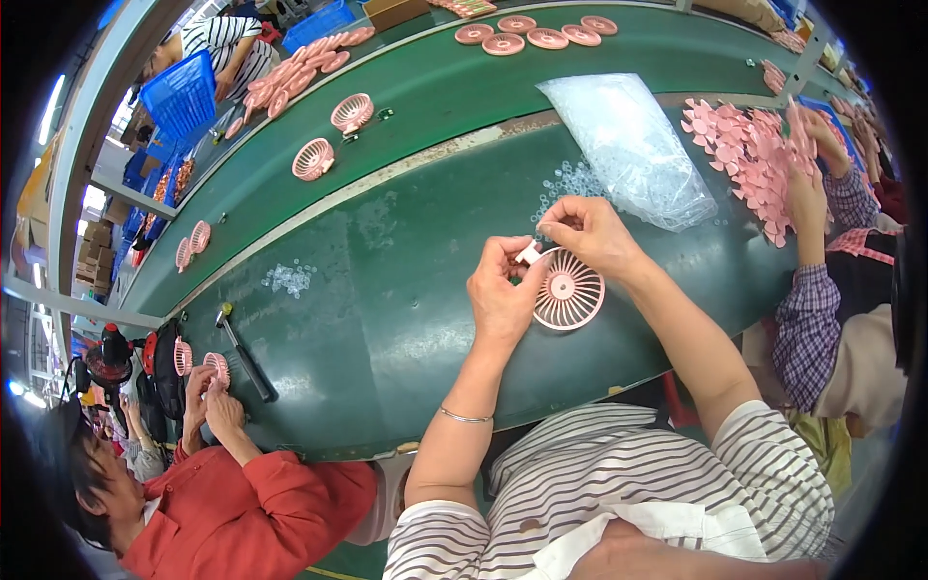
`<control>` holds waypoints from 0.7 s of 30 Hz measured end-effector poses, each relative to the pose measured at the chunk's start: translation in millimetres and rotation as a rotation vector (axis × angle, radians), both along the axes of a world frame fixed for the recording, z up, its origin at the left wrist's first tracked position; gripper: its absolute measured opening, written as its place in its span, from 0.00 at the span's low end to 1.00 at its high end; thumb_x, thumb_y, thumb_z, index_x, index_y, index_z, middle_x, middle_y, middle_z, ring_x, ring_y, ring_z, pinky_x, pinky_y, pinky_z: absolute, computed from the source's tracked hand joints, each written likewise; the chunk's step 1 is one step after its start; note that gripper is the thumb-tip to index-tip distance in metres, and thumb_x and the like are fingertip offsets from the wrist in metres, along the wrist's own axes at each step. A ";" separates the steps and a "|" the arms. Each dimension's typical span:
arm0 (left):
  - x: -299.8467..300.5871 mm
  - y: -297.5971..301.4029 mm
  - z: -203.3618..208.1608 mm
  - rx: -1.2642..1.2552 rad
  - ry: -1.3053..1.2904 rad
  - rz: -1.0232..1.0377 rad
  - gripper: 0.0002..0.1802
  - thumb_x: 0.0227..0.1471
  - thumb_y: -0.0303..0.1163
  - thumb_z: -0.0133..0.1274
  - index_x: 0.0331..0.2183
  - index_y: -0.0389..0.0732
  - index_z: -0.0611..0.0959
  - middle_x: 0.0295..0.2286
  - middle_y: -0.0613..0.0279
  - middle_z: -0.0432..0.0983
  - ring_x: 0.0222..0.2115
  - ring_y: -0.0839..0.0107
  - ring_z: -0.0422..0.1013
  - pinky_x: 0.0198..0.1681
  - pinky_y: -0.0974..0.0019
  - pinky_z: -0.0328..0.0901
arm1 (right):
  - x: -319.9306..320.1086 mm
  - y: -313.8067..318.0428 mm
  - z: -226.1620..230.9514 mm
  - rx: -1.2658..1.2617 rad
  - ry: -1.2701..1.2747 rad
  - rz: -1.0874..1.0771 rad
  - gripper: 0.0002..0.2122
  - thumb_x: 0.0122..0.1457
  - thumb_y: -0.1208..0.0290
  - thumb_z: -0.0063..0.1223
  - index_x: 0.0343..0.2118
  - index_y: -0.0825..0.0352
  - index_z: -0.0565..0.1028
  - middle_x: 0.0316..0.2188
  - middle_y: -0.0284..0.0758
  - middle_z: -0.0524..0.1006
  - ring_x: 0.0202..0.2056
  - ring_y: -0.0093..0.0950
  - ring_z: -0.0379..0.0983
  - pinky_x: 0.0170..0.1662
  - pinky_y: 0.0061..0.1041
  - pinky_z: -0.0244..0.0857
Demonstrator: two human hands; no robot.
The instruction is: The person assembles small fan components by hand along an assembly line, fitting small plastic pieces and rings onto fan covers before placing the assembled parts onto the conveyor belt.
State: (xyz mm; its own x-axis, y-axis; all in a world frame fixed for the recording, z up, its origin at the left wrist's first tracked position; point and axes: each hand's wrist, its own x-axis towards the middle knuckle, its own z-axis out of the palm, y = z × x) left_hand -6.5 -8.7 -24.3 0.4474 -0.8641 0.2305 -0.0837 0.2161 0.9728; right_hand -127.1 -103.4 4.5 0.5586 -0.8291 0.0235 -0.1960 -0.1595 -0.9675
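Note:
A round pink fan grille (568, 288) with radial slats is just above the green work surface, between my hands. My left hand (503, 290) is closed at its upper left edge, and a small pale clip-like piece (529, 253) shows between thumb and fingers. Just above the grille, my right hand (590, 235) has thumb and forefinger pinched together near that piece. Whatever sits in this pinch is too small to make out. Beyond my right hand lies a loose heap of small clear plastic parts (570, 186).
A clear plastic bag (633, 145) lies beside a pile of pink flat pieces (739, 155), where a co-worker's hands reach in. Farther off, a green conveyor (425, 121) carries pink grilles and discs. On the left are clear parts (289, 277), a hammer (246, 356) and a red-sleeved co-worker (261, 503).

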 end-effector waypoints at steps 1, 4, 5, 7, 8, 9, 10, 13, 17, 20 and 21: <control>0.1 0.7 0.4 0.014 0.004 0.013 0.14 0.41 0.24 0.61 0.32 0.34 0.75 0.26 0.63 0.76 0.24 0.82 0.70 0.27 0.77 0.66 | 2.3 1.3 2.0 0.027 -0.016 0.005 0.07 0.49 0.74 0.54 0.26 0.73 0.74 0.21 0.32 0.75 0.23 0.17 0.69 0.27 0.19 0.64; 4.4 3.3 1.0 0.027 -0.024 0.032 0.14 0.41 0.25 0.61 0.32 0.35 0.75 0.25 0.64 0.76 0.23 0.82 0.69 0.27 0.77 0.66 | 7.8 5.2 -8.6 0.107 -0.107 0.028 0.06 0.50 0.75 0.53 0.26 0.73 0.74 0.22 0.32 0.75 0.23 0.16 0.69 0.27 0.17 0.64; 6.1 2.9 1.0 0.033 -0.059 0.034 0.14 0.40 0.25 0.61 0.31 0.35 0.75 0.24 0.64 0.76 0.23 0.82 0.69 0.27 0.77 0.66 | 8.8 6.6 -10.6 0.150 -0.166 0.022 0.05 0.51 0.75 0.53 0.27 0.73 0.74 0.22 0.31 0.75 0.24 0.16 0.69 0.27 0.17 0.64; 7.7 0.3 -1.3 0.034 -0.049 0.045 0.14 0.40 0.25 0.62 0.31 0.35 0.75 0.24 0.65 0.75 0.22 0.82 0.68 0.27 0.78 0.65 | 10.7 8.0 -18.1 0.216 -0.268 0.022 0.05 0.52 0.76 0.52 0.29 0.72 0.74 0.23 0.31 0.75 0.24 0.15 0.69 0.27 0.15 0.64; 8.4 0.4 -1.7 0.047 -0.041 0.034 0.14 0.39 0.25 0.62 0.30 0.35 0.75 0.24 0.65 0.75 0.22 0.82 0.68 0.26 0.78 0.65 | 10.5 8.2 -22.3 0.220 -0.266 0.027 0.05 0.52 0.76 0.52 0.29 0.72 0.74 0.23 0.31 0.75 0.24 0.15 0.69 0.27 0.15 0.64; 7.9 0.9 1.4 0.060 -0.051 0.033 0.13 0.39 0.25 0.62 0.30 0.35 0.76 0.24 0.66 0.75 0.22 0.83 0.67 0.26 0.78 0.65 | 9.5 7.9 -26.4 0.189 -0.259 0.011 0.05 0.53 0.76 0.52 0.29 0.73 0.73 0.23 0.31 0.75 0.24 0.15 0.69 0.27 0.15 0.64; 8.9 0.6 -2.7 0.067 -0.049 0.034 0.13 0.39 0.25 0.62 0.30 0.35 0.76 0.24 0.66 0.75 0.22 0.83 0.67 0.26 0.78 0.65 | 8.4 8.3 -29.5 0.158 -0.253 -0.007 0.05 0.53 0.76 0.51 0.29 0.73 0.73 0.24 0.31 0.75 0.24 0.15 0.69 0.27 0.15 0.64; 10.8 -1.1 -10.3 0.082 0.027 0.013 0.14 0.38 0.23 0.63 0.30 0.35 0.76 0.26 0.66 0.74 0.24 0.84 0.67 0.27 0.79 0.65 | 7.8 8.3 -25.8 0.182 -0.232 -0.010 0.05 0.53 0.76 0.51 0.29 0.73 0.73 0.24 0.31 0.75 0.24 0.14 0.69 0.27 0.15 0.64; 7.7 -3.2 -3.7 0.078 0.105 0.021 0.14 0.40 0.22 0.61 0.30 0.35 0.73 0.24 0.64 0.74 0.23 0.84 0.68 0.26 0.80 0.66 | 5.3 4.8 -27.5 0.191 -0.199 -0.022 0.05 0.53 0.76 0.53 0.28 0.73 0.73 0.24 0.30 0.74 0.25 0.14 0.68 0.28 0.14 0.63; 5.0 -3.1 -3.1 0.066 0.078 0.019 0.13 0.40 0.21 0.61 0.29 0.35 0.73 0.24 0.64 0.75 0.22 0.84 0.69 0.25 0.79 0.66 | 4.6 5.2 -24.6 0.197 -0.190 -0.042 0.04 0.52 0.77 0.52 0.28 0.73 0.73 0.24 0.30 0.74 0.25 0.14 0.68 0.28 0.14 0.63; 5.0 -2.9 -4.3 0.059 0.084 0.020 0.12 0.40 0.21 0.61 0.27 0.35 0.73 0.24 0.63 0.76 0.22 0.83 0.70 0.25 0.79 0.66 | 4.3 5.6 -23.7 0.198 -0.180 -0.038 0.04 0.52 0.77 0.52 0.28 0.73 0.74 0.23 0.30 0.74 0.25 0.14 0.68 0.28 0.14 0.64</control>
State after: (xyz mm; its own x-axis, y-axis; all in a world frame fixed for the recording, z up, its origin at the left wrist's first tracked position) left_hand -1.5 -11.6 -28.6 0.4806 -0.8656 0.1404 -0.0053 0.1572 0.9876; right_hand -122.8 -97.8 -19.2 0.5287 -0.8476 -0.0448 -0.0203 0.0402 -0.9990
